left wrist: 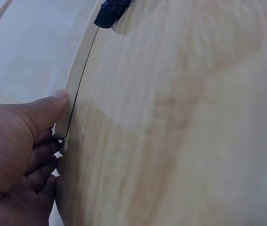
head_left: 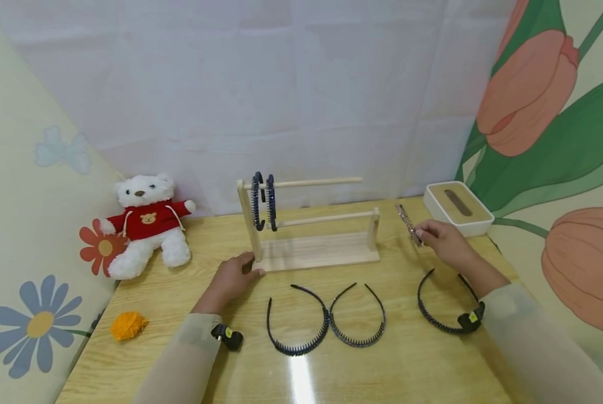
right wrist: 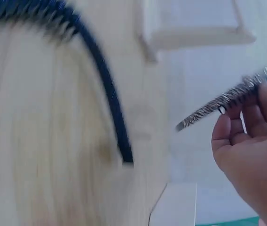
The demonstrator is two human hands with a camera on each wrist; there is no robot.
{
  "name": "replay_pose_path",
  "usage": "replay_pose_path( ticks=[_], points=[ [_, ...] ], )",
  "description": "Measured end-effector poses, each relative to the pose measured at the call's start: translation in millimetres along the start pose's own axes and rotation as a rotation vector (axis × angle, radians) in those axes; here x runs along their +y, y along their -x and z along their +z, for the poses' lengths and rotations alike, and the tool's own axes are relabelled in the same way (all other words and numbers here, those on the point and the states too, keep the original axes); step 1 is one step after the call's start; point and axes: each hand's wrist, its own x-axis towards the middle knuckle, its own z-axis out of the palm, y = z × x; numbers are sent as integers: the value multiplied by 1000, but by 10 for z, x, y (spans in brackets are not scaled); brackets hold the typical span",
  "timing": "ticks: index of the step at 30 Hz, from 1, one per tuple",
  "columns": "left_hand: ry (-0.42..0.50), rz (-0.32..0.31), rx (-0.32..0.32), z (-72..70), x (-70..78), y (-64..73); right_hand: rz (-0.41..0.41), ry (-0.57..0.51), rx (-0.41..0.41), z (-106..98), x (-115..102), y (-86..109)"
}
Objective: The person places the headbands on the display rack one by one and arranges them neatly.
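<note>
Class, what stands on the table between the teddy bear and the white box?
The wooden headband rack, with two dark toothed headbands hanging on its upper rod; the head view shows this.

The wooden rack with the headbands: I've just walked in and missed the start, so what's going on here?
A person's left hand grips the lower left end of the wooden rack. Their right hand holds a glittery, toothed hair piece off to the rack's right, not on it. Two dark headbands hang near the left end of the upper rod. Three more headbands lie on the table, two of them side by side.
</note>
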Motion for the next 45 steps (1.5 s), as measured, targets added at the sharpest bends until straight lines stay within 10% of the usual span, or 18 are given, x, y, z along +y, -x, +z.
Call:
replay_pose_path(
  ticks=[13,27,45],
  points=[
    [21,-20,-7,23,12,1,76,-953,175,-4,-515,-87],
    [8,-25,-6,-26,41,23,-90,-1144,201,-35,-1297,-241],
    [8,-20,0,-6,6,2,47,-1148,210,305,-1235,-480]
  ],
)
